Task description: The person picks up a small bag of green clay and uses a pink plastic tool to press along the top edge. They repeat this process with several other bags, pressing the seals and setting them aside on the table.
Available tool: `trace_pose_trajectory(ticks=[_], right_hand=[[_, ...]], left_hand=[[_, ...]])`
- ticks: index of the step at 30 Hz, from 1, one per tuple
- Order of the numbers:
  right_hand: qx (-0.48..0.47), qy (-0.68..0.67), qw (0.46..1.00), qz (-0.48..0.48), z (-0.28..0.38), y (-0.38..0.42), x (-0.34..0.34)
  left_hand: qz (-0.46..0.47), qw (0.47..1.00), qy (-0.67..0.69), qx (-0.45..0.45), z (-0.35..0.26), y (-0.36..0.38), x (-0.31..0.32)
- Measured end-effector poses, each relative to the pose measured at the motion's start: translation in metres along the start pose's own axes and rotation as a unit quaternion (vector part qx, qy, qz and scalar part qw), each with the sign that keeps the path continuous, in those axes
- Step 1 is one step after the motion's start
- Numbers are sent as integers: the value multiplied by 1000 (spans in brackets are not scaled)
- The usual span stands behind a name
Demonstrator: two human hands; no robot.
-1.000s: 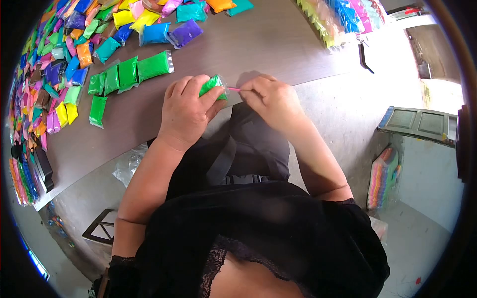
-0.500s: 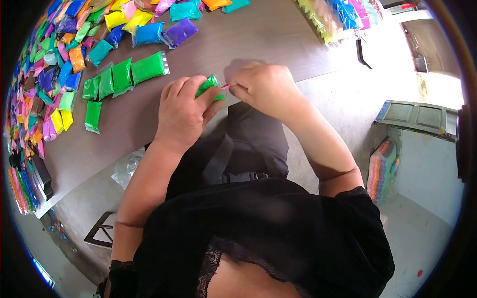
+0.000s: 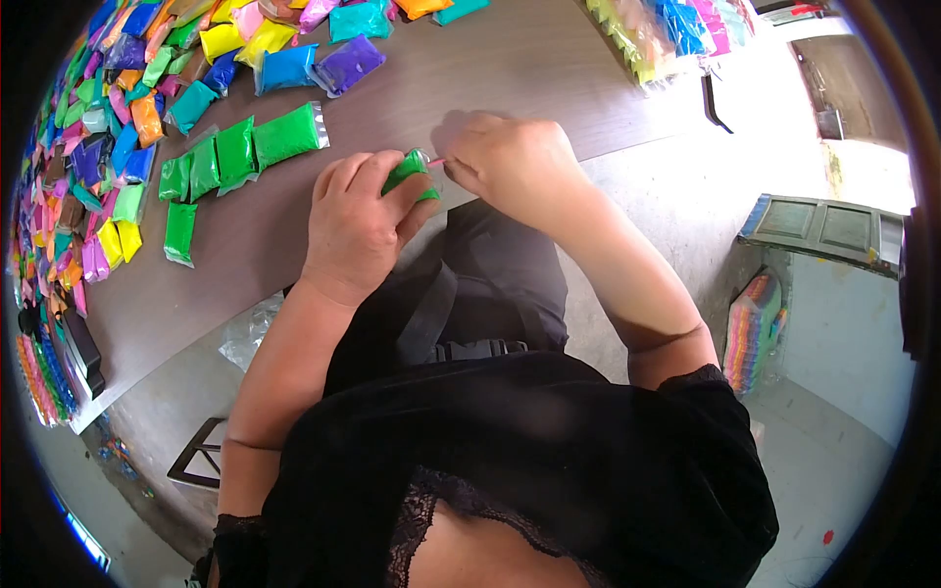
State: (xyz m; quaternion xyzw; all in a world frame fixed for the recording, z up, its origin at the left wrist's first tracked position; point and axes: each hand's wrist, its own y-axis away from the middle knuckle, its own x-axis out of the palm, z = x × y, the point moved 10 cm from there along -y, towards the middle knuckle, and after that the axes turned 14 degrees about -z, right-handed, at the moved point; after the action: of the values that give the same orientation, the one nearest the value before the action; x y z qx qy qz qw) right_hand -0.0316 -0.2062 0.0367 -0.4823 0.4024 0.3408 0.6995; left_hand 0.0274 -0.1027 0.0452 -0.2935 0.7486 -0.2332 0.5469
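Observation:
My left hand (image 3: 355, 225), over the table's near edge, is closed around a small shiny green packet (image 3: 406, 172), with its clear plastic end poking out toward the right. Beside it, my right hand (image 3: 518, 162) pinches a thin pink stick-like piece (image 3: 438, 163), whose tip reaches the clear end of the packet. Most of that pink piece is hidden by the right fingers. Left of my hands lies a row of similar green packets (image 3: 235, 152), and one more green packet (image 3: 179, 232) rests just below the row.
A big heap of multicoloured packets (image 3: 127, 147) covers the left and far left of the brown table (image 3: 421, 88). Clear bags of bright-coloured items (image 3: 667, 39) sit at the far right corner. On the floor at right stands a stack of pastel-coloured pieces (image 3: 755, 333).
Both hands have shifted very slightly to the left, keeping hold of the green packet and the pink piece. The table's contents appear a little further left too.

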Motion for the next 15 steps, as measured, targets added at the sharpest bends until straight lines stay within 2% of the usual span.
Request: trace_pose_trajectory(ticks=[6,9,11,15], right_hand=[[7,-26,999,-21,-1,1,-3],[34,21,998,-47,-6,4,-13],[58,-29,994,-90,-1,3,-21],[40,-21,995,-86,4,3,-7]], left_hand=[[-13,1000,1,1,0,1,-2],[-10,1000,2,5,0,1,-1],[-11,1000,5,3,0,1,-1],[-14,1000,12,-3,1,2,-2]])
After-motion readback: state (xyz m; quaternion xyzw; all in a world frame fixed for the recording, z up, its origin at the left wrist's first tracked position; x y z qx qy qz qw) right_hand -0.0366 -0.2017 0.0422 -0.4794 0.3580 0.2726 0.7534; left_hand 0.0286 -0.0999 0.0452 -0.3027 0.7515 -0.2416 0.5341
